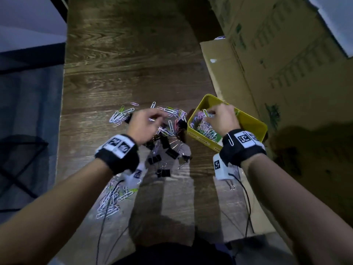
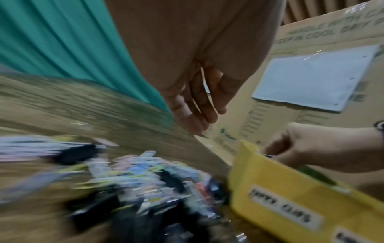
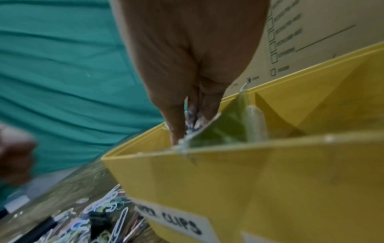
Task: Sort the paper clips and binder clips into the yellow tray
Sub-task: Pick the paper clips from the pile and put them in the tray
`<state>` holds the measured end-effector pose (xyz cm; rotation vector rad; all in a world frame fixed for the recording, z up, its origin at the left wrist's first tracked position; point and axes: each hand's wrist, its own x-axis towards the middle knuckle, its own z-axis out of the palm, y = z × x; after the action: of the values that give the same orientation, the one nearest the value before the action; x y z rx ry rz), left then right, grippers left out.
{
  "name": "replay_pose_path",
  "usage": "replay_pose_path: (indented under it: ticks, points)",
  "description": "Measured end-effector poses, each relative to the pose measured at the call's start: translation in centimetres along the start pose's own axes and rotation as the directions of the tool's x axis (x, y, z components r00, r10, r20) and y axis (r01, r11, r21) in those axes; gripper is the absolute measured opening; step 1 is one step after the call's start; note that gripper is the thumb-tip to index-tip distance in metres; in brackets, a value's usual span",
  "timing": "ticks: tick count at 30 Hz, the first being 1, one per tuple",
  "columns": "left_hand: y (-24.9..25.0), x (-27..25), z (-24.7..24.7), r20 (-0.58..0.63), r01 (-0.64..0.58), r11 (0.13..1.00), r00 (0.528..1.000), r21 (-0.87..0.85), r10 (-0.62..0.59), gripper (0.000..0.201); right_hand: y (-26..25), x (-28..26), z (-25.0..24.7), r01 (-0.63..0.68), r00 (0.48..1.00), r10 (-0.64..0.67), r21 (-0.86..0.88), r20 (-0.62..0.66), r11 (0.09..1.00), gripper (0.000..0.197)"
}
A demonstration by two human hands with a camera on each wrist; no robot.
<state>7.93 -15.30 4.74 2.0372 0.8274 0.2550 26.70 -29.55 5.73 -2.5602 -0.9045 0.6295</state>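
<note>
Partway through, I'd call it; the yellow tray (image 1: 254,121) sits at three o'clock of the main pile, and its near-left compartment already carries a heap of paper clips (image 1: 205,129); the compartment on the far side of the divider looks bare from the head view, so the binder clips seem not yet started. Plenty left on the table (image 1: 124,64): loose paper clips (image 1: 119,115) at ten o'clock of the left hand, more of them down at six o'clock under the left wrist, and black binder clips (image 1: 164,157) scattered between the two wrists.

Now the grips; the right hand (image 1: 222,119) is down inside the tray over the clip heap, fingers (image 3: 176,129) drawn together in a pinch with something glinting between them, most likely a few paper clips about to drop; the left hand (image 1: 145,125) hovers over the pile, and its wrist view shows fingers (image 2: 187,115) hanging fairly straight and relaxed, nothing plainly gripped, though that picture is smeared with blur.
</note>
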Motion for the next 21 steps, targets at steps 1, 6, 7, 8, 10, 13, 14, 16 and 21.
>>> replay_pose_path:
  ticks: [1, 6, 7, 8, 10, 13, 14, 16, 21]
  points:
    - [-2.0, -0.9, -1.4, -0.011, 0.051, 0.999, 0.999, -0.007, -0.051, 0.016, -0.2, 0.0, 0.4, 0.001, 0.999, 0.000, -0.036, 0.041, 0.999, 0.038]
    - [-10.5, -6.7, -7.6, 0.054, 0.237, 0.950, 0.966, 0.205, -0.253, 0.021, -2.9, -1.2, 1.7, 0.041, 0.999, -0.044, -0.162, -0.017, 0.986, 0.021]
    - [-11.5, -7.9, -8.5, 0.038, 0.263, 0.928, 0.959, 0.262, -0.282, 0.021, -3.7, -1.7, 2.1, 0.081, 0.993, -0.092, -0.151, -0.073, 0.985, 0.020]
    - [-12.4, -9.1, -9.3, 0.008, 0.296, 0.907, 0.950, 0.299, -0.313, 0.022, -4.7, -2.4, 2.5, 0.126, 0.982, -0.141, -0.117, -0.127, 0.985, 0.020]
    - [-13.8, -11.4, -10.4, -0.070, 0.367, 0.860, 0.928, 0.354, -0.366, 0.024, -6.7, -4.0, 3.8, 0.205, 0.951, -0.211, -0.049, -0.225, 0.978, 0.021]
    - [-15.9, -14.9, -11.2, -0.205, 0.482, 0.779, 0.876, 0.400, -0.436, 0.020, -9.2, -6.6, 6.5, 0.247, 0.948, -0.226, 0.069, -0.222, 0.967, 0.018]
    - [-16.5, -15.9, -11.1, -0.235, 0.539, 0.745, 0.842, 0.393, -0.485, 0.019, -9.7, -7.5, 7.8, 0.221, 0.967, -0.202, 0.119, -0.154, 0.968, 0.017]
    - [-17.1, -18.0, -10.4, -0.270, 0.647, 0.665, 0.761, 0.373, -0.590, 0.022, -10.6, -9.5, 10.2, 0.147, 0.985, -0.157, 0.134, 0.066, 0.980, 0.018]
    - [-17.5, -20.6, -7.7, -0.248, 0.651, 0.668, 0.757, 0.360, -0.604, 0.033, -10.5, -13.6, 17.3, 0.115, 0.878, -0.046, -0.116, 0.477, 0.987, 0.054]
